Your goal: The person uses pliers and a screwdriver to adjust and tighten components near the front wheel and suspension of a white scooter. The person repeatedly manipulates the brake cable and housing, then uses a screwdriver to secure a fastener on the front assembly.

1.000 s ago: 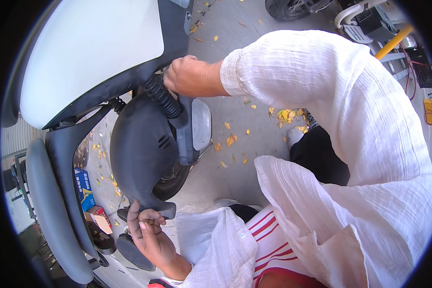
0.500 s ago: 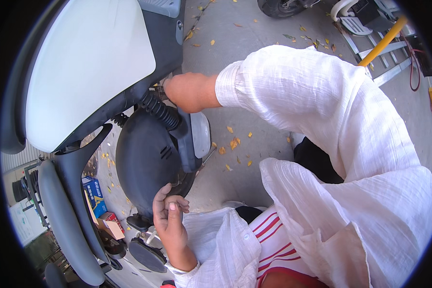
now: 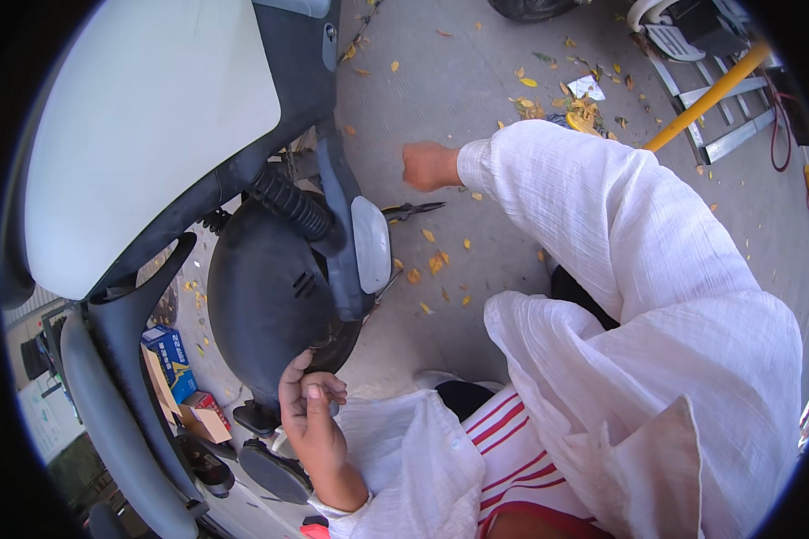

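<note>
And there on the left, a blue box [image 3: 173,366] flashes bold white characters down its side, a yellow zigzag mark right beside them! Next to it, a red box [image 3: 208,406] carries pale print, too small to make out, while a whitish board [image 3: 50,415] at the far left shows faint markings, blurred beyond reading.

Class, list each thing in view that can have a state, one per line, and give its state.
Left hand, fingers loosely bent, nothing visible in it
Right hand, fingers curled in, contents hidden
Rear shock absorber, mounted, spring coils exposed
Plier-like black tool, open or shut unclear
Red box, flap open
Metal ladder, lying down
Yellow pole, slanting
Yellow leaves, scattered on the ground
</note>
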`<state>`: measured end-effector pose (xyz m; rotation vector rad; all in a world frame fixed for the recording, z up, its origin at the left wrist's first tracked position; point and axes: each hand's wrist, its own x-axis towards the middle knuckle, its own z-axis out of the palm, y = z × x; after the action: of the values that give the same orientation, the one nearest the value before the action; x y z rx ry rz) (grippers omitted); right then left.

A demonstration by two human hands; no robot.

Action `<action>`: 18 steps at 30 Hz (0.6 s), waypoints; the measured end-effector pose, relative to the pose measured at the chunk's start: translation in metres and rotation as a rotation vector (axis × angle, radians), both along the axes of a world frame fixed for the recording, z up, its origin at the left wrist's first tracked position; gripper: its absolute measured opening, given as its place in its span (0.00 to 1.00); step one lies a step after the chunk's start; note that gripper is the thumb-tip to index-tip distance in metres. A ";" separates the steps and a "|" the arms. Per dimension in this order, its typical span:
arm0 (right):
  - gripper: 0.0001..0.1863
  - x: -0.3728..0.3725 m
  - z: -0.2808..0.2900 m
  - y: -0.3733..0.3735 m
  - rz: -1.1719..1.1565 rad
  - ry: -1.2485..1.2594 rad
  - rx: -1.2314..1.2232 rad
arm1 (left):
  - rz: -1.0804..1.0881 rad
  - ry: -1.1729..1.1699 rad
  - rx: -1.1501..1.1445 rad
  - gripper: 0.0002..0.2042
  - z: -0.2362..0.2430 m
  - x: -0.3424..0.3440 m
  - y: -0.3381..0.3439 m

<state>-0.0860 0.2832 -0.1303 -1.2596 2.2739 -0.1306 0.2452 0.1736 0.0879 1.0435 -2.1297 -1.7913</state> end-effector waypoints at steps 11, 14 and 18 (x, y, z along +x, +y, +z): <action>0.18 0.054 -0.112 0.011 0.210 -0.009 0.057 | -0.036 -0.201 -0.023 0.20 -0.014 0.010 0.000; 0.18 0.071 -0.127 0.004 0.128 -0.036 0.028 | -0.088 -0.319 0.038 0.19 -0.018 0.008 0.012; 0.15 0.062 -0.132 0.013 0.122 -0.126 -0.068 | -0.226 -0.469 0.126 0.17 -0.034 0.006 0.021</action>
<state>-0.0237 0.2965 -0.2623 -1.3814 2.0962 -0.2381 0.2514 0.1946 0.0536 1.4239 -2.5136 -1.9548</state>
